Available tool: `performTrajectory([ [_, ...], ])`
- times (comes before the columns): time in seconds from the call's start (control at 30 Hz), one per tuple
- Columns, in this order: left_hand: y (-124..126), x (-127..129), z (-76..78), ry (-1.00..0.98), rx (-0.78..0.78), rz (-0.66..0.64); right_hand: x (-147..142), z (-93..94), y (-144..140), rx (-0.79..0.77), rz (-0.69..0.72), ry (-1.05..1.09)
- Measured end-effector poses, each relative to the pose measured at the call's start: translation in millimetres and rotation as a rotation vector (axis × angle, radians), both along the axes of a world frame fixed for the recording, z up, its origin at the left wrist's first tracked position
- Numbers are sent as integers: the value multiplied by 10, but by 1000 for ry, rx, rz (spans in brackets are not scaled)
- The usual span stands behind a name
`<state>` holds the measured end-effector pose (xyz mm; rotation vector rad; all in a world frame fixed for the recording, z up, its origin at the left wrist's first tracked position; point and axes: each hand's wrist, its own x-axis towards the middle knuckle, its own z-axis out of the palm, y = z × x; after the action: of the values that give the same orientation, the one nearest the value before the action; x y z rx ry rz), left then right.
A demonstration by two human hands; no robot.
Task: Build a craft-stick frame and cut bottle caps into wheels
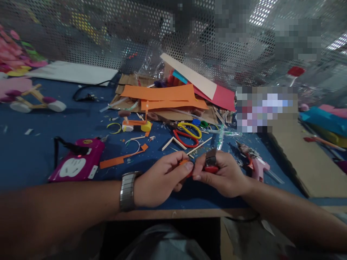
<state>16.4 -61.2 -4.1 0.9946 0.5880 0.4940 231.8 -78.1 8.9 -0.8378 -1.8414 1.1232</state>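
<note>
My left hand [162, 178], with a metal watch [127, 190] on its wrist, pinches a small orange piece [184, 163] between thumb and fingers. My right hand [221, 173] meets it and grips a small red and black tool [210, 163]; what kind of tool it is I cannot tell. Both hands hover over the near edge of the blue table [32, 151]. Scissors with red and yellow handles [187, 134] lie just beyond the hands.
A pink glue gun [256, 164] lies right of my right hand. A magenta device [78, 162] with a black cable sits left. Orange paper strips [162, 97], cardboard and sticks pile up at the back. A wooden wheeled model [35, 101] stands far left.
</note>
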Motion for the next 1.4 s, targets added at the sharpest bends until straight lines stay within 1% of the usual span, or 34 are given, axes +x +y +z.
performTrajectory([
  [0.13, 5, 11, 1, 10, 9, 3, 2, -5, 3, 13, 10, -1],
  [0.4, 2, 40, 18, 4, -70, -1, 15, -42, -7, 85, 17, -25],
  [0.7, 3, 18, 38, 54, -38, -30, 42, -80, -16, 115, 50, -28],
  [0.87, 20, 23, 28, 47, -81, 28, 50, -70, -20, 137, 85, -15],
  [0.93, 36, 17, 33, 26, -80, 36, 45, -64, -24, 135, 70, -19],
  [1.03, 62, -1, 51, 21, -46, 6, 28, -50, -35, 127, -3, -40],
  [1.13, 69, -15, 64, 30, -70, -20, 10, -35, -40, 123, -65, -38],
  [1.2, 58, -20, 60, 15, -78, -39, 1, -28, -37, 108, -69, -29],
  [1.3, 33, -32, 31, -17, -30, -85, -5, -20, -25, 91, -40, -19],
  [1.4, 20, -46, -4, -26, 92, -87, -7, -14, -18, 83, -30, -21],
])
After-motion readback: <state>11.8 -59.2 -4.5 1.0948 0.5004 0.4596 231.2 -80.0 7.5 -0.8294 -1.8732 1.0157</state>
